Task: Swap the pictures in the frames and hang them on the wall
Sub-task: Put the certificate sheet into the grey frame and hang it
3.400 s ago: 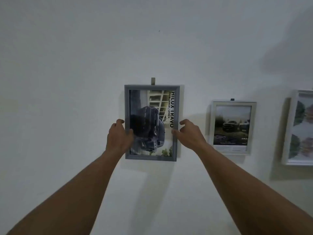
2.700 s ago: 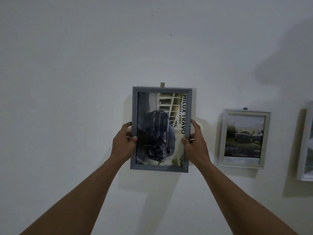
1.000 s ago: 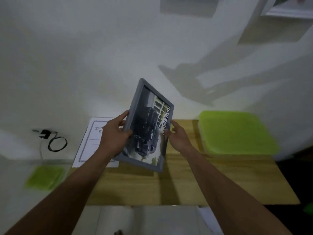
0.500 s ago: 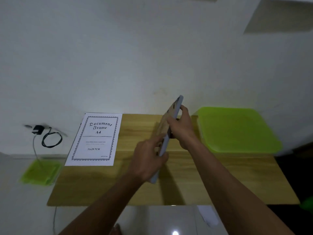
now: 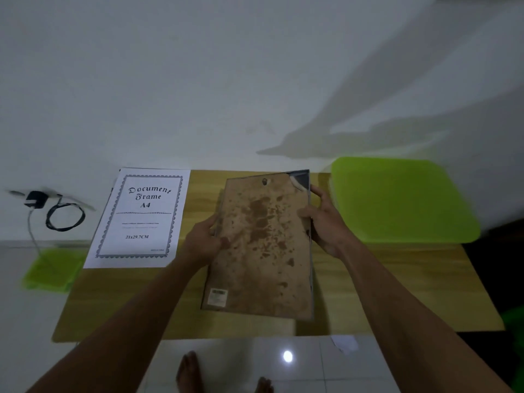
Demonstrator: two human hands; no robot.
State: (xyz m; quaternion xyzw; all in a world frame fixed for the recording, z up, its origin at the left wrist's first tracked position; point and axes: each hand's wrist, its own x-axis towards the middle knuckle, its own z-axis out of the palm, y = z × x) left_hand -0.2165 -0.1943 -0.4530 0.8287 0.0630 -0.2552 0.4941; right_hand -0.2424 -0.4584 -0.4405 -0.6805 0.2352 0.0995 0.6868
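Head | both hands [image 5: 202, 242] grip frame [image 5: 262, 245] | back up, over table [image 5: 397, 279]

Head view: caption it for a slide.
Both hands hold the picture frame back-side up over the wooden table.

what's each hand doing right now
Left hand: closed on the picture frame's left edge.
Right hand: closed on its right edge.

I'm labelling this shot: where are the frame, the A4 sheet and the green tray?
frame [image 5: 262, 245], head view, stained backing board.
A4 sheet [image 5: 139, 219], head view, printed middle.
green tray [image 5: 397, 199], head view, flat top.
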